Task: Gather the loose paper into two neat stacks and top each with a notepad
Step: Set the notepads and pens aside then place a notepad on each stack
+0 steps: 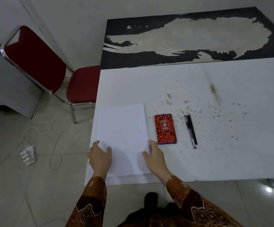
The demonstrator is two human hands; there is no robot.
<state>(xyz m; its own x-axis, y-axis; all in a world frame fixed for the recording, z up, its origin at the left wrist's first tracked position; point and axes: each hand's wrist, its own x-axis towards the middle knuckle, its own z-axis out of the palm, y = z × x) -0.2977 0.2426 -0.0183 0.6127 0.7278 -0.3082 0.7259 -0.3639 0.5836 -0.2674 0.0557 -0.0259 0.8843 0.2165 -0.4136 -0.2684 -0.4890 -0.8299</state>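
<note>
While both hands bracket the paper stack (123,138), left hand (100,157) flat on its near-left corner, right hand (154,157) loosely open against its right edge, apparently squaring it, the red notepad (165,129) waits on the counter (215,153) just beyond the right hand.

Paper stack (123,136) at table (215,158) left edge, notepad (165,129) just right, pen (191,130) beyond.

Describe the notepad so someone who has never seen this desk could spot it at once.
On the white table, look just right of the white paper stack that both hands rest on. The notepad lies flat between that stack and a black pen. It is the only red thing on the table: small, black-mottled, spiral-bound along its top edge.
</note>
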